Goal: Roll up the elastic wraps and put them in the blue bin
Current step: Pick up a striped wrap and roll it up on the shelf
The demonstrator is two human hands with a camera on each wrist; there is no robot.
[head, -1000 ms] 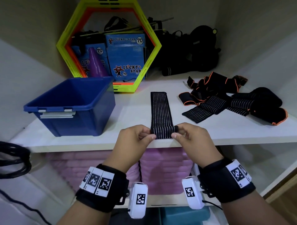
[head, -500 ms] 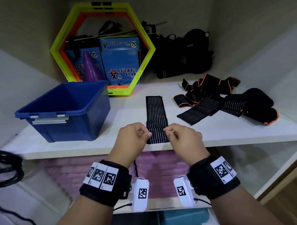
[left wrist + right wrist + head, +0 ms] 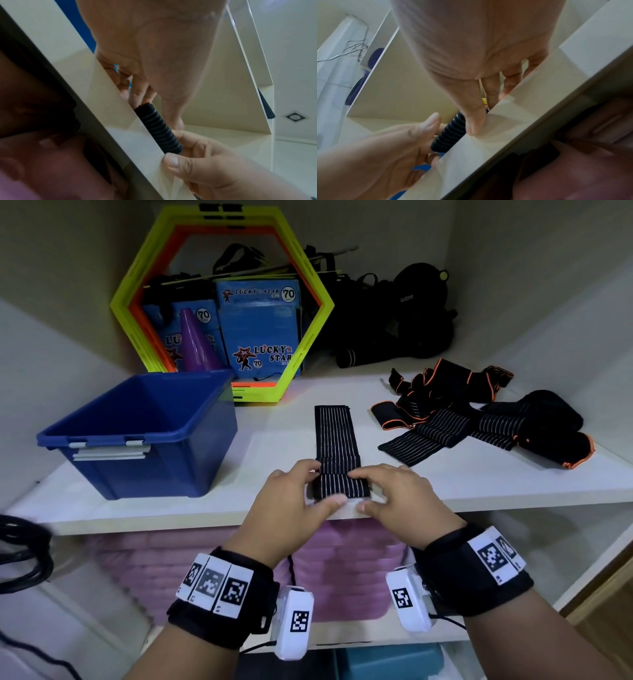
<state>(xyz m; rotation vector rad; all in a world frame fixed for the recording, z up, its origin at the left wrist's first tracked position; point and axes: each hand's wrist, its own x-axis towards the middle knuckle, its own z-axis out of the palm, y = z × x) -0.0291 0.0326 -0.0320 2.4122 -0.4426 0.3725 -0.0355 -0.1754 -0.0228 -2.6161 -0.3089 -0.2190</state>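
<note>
My left hand [image 3: 295,497] and right hand [image 3: 397,496] pinch rolled end of wrap [image 3: 337,440]; roll axis runs hand to hand, flat strip stretches straight away from fingers.

This looks like a storage cupboard for sports or fitness gear. A white laminate shelf [image 3: 479,484] set between pale cupboard walls carries stacked neon yellow and orange hexagonal agility rings [image 3: 308,337] leaning at its back edge, with blue "Lucky Star" cardboard boxes [image 3: 260,337] and a purple plastic training cone [image 3: 195,344] behind them. Black straps and bags [image 3: 404,320] fill the back right corner, and a loose heap of black elastic wraps with orange trim [image 3: 479,419] lies toward the right edge. Pink foam mats [image 3: 342,570] are stacked on the level below.
</note>
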